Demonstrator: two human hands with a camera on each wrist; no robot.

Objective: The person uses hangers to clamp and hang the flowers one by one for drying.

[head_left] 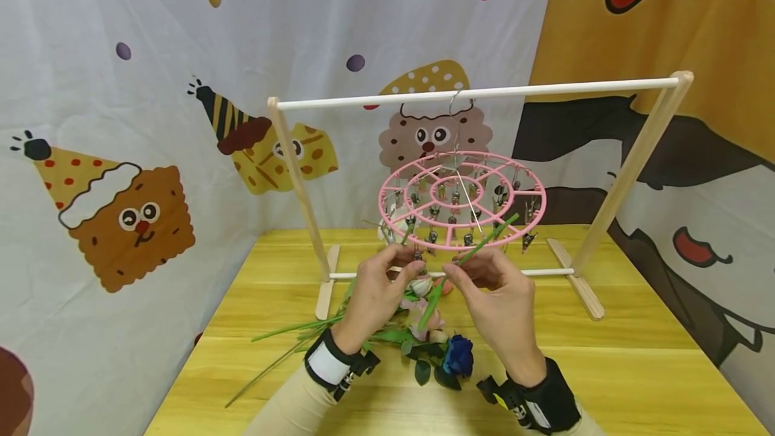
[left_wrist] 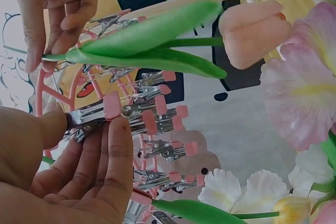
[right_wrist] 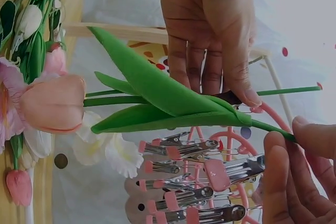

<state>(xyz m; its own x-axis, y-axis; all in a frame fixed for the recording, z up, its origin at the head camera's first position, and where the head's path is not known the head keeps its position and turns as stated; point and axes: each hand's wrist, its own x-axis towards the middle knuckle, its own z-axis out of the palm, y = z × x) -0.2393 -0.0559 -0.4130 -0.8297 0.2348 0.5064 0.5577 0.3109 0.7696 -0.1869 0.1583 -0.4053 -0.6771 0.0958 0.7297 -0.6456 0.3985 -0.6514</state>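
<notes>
My left hand (head_left: pixel 374 296) pinches a metal clip with pink tips (left_wrist: pixel 97 114) between thumb and fingers, beneath the pink round hanger (head_left: pixel 387 224). To its right, my right hand (head_left: pixel 504 301) pinches the green stem of a peach-pink artificial tulip (right_wrist: pixel 52 103) near its leaves (left_wrist: pixel 152 32). The blossom points down and the stem slants up past the hanger's rim. In the left wrist view, the tulip's stem and the held clip are apart. Several more clips (left_wrist: pixel 168 150) hang from the hanger. White petals (right_wrist: pixel 118 153) show behind the tulip.
The hanger hangs by a hook from a white rod (head_left: pixel 375 98) on a wooden stand (head_left: pixel 630 173). Below my hands, artificial flowers lie on the wooden table (head_left: pixel 545 382), among them a blue rose (head_left: pixel 458 355); long stems (head_left: pixel 266 372) reach left. A patterned cloth (head_left: pixel 151 120) stands behind.
</notes>
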